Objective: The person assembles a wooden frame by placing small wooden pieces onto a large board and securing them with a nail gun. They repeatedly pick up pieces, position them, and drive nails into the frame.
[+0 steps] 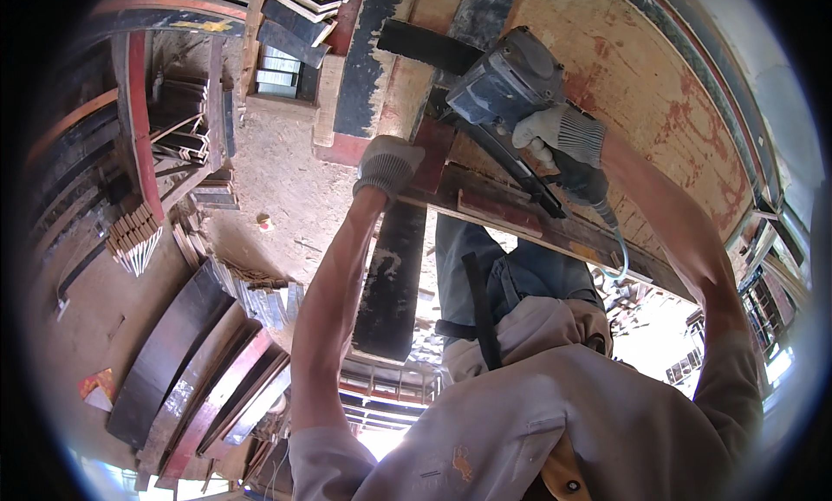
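Observation:
My right hand (563,137), in a grey knit glove, is wrapped round the handle of a pneumatic nail gun (507,81). The gun's nose points at the boards to its left, and its long magazine slants back toward me. A pale air hose (622,263) hangs from the handle's end. My left hand (387,165), gloved too, is closed at the edge of a dark wooden board (394,280) that juts out toward me; its fingertips are hidden. Just beyond it lies a black and red plank (360,85). A narrow dark strip (429,46) reaches the gun's head.
A large worn plywood panel (659,94) fills the far right. A long timber rail (520,211) runs along its near side. Stacked boards (199,371) stand at the lower left, bundled wood strips (134,237) above them. A red post (139,124) rises at the left.

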The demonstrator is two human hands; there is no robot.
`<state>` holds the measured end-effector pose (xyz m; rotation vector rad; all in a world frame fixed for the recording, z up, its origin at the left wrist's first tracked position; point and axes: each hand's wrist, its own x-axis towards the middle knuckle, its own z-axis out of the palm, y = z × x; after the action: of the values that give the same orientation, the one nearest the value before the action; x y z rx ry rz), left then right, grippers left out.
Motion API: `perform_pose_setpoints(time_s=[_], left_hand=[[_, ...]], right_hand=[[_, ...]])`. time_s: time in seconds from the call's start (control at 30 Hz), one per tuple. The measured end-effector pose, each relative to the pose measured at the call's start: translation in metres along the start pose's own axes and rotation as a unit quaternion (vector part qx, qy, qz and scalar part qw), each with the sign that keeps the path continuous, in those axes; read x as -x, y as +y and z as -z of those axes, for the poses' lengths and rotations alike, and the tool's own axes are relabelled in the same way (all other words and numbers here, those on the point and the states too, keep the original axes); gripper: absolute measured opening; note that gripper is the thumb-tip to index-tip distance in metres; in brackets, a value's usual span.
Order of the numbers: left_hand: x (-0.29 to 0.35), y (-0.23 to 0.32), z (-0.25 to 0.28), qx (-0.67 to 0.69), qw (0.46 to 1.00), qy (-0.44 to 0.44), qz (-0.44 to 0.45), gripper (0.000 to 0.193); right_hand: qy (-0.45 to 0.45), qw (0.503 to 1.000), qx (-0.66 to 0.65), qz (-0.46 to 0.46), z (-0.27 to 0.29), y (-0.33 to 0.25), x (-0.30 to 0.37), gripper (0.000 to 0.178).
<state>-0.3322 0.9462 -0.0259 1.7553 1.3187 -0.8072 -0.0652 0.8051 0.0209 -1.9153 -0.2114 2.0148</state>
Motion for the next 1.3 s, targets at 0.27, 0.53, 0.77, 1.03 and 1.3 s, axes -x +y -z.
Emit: perform_pose_setpoints(time_s=[0.27,0.53,0.77,1.03,1.3], left_hand=[[-0.006,0.001,-0.002,-0.044,0.999,0.001,0.005,0.046],[-0.016,-0.011,-0.007,-0.051,0.998,-0.015,-0.019,0.044],[0.080,-0.038,-0.002,0.514,0.804,0.284,-0.089,0.033],[0.167,-0.002,-0.055,0.662,0.551,0.351,-0.369,0.037],[0.160,0.002,-0.057,0.631,0.561,0.397,-0.360,0.023]], right_hand=[[-0.044,0.999,-0.023,0.021,0.009,0.000,0.004,0.014],[-0.049,0.999,0.001,-0.008,0.011,-0.005,0.002,0.017],[-0.065,0.998,0.005,-0.019,0.015,-0.015,0.029,0.015],[-0.201,0.976,0.082,-0.013,-0.005,-0.036,0.039,0.017],[-0.227,0.968,0.097,-0.054,-0.014,-0.035,0.019,0.023]])
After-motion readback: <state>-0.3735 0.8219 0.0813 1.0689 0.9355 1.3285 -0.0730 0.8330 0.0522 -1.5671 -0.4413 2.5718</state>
